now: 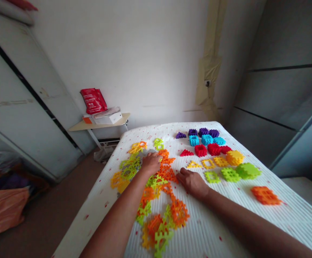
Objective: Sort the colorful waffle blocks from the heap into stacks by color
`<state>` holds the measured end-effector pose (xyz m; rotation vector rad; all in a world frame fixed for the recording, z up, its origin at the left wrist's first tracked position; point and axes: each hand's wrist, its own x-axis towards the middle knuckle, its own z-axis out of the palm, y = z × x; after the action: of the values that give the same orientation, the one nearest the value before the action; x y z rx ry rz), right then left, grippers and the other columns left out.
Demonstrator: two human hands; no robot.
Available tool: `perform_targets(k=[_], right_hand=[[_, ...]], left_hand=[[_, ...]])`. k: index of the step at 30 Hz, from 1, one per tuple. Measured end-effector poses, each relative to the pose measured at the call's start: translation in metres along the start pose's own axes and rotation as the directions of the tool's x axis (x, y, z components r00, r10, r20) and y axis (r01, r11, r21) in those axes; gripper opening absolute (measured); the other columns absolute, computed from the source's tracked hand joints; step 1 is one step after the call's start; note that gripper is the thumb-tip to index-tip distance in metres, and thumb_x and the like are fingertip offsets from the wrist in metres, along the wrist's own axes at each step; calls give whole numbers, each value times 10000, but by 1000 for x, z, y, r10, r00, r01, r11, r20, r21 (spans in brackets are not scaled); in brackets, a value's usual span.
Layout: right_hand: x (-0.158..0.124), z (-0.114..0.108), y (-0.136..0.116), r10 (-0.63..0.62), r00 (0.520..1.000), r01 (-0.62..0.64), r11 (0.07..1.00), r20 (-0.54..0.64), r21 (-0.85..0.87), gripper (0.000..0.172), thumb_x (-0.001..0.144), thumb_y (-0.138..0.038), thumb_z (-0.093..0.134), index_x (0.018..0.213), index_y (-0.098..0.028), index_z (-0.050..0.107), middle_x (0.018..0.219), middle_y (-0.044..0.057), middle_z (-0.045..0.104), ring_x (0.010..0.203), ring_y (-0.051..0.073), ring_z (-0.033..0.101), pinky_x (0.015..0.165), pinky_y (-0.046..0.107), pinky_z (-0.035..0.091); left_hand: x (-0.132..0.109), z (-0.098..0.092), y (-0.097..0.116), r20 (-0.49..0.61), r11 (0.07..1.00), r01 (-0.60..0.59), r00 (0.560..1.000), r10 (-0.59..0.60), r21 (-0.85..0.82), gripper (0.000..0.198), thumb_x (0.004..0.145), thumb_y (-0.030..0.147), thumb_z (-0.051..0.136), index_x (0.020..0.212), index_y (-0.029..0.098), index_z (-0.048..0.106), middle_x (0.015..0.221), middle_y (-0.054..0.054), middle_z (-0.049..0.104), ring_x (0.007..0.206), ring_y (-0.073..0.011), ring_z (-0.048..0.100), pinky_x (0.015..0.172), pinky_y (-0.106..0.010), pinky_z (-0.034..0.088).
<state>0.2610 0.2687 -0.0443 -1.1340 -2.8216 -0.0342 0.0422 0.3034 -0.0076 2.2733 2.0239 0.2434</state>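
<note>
My left hand [151, 163] is over a loose heap of interlocking plastic building pieces, fingers curled down. A bit of yellow-green shows at its fingertips, but what they hold is unclear. Beside that hand are orange pieces [169, 173] and, further left, yellow-green pieces [130, 166]. My right hand [192, 182] rests low at the heap's right edge, closed, its fingertips close to the orange pieces; anything inside it is hidden. More orange pieces [179, 212] and yellow-green pieces [163, 238] lie nearer to me.
Sorted by colour on the right are purple [203, 132], light blue [207, 139], red [200, 150], yellow [235, 157], green [248, 171] and orange stacks [265, 195]. A white ribbed cover [212, 229] lies beneath them. Behind left, a small table [82, 125] bears a red bag [93, 100].
</note>
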Motion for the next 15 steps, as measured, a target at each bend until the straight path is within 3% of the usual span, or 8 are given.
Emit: perform_targets(k=[4,12,15], right_hand=[[-2,0,0,2,1000,-2,1000,-7,10,210,919,-170,348,920,-165,558,931,69,561,781,148,551,620,233,394],[-2,-2,-1,6,1000,-6,1000,-13,14,210,919,-171,350,924,-164,561,936,71,566,798,161,565,628,243,410],[-2,-1,-1,0,1000,0,1000,-11,12,215,919,-172,347,931,-164,562,946,70,568,805,164,565,636,245,416]], left_hand=[[1,4,-5,63,1000,10,998,-11,24,390,754,205,483,1121,264,603,1253,-47,548,1148,-259,468,962,-425,375],[-20,-4,-12,67,998,-57,996,58,-7,284,693,85,496,880,219,663,1114,-30,626,1068,-181,531,926,-278,385],[-23,-4,-16,75,998,-64,995,65,-21,244,696,70,478,744,212,671,962,-18,676,963,-158,581,860,-245,410]])
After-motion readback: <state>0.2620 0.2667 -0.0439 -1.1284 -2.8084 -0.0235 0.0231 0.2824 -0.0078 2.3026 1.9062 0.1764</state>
